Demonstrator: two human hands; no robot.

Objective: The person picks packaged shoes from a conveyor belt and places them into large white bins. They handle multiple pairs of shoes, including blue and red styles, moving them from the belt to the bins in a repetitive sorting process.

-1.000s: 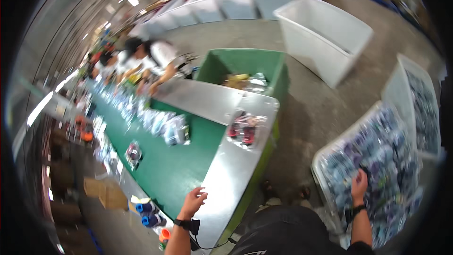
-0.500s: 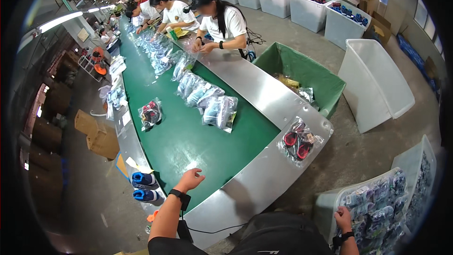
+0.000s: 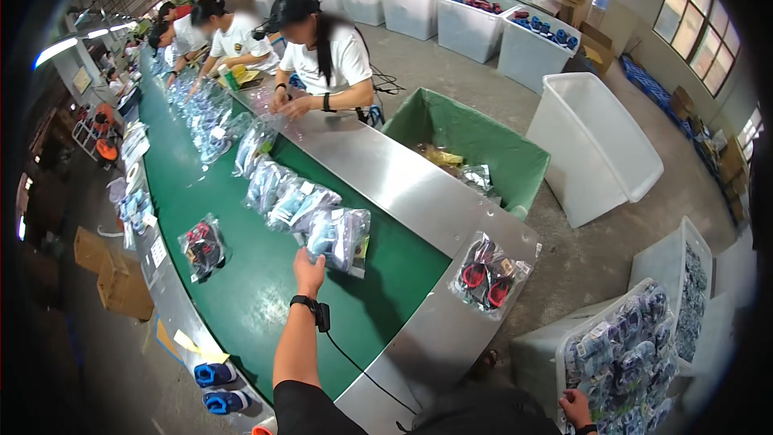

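Observation:
My left hand (image 3: 308, 270) reaches forward over the green conveyor belt (image 3: 258, 338), its thumb and fingers apart. Its fingertips meet the near-left edge of a clear bag of light blue and grey shoes (image 3: 342, 235); whether they press on the plastic is hard to see. More bagged blue shoes (image 3: 282, 197) lie in a row behind that bag. Low at the right, my right hand (image 3: 576, 408) hangs beside a bin of bagged shoes (image 3: 624, 346), fingers curled and nothing visible in them. Left on the belt lies a bag of black and red shoes (image 3: 203, 247).
Another bag of black-red shoes (image 3: 487, 275) rests on the metal ledge. Unbagged blue shoes (image 3: 224, 401) sit by the belt's left edge. A co-worker (image 3: 326, 56) handles plastic across the belt. A green bin (image 3: 475, 141) and a tilted white bin (image 3: 596, 145) stand at the right.
My left hand has moved forward from the belt's near end to the nearest bag of blue shoes. My right hand has dropped lower beside the bin. The whole view has shifted.

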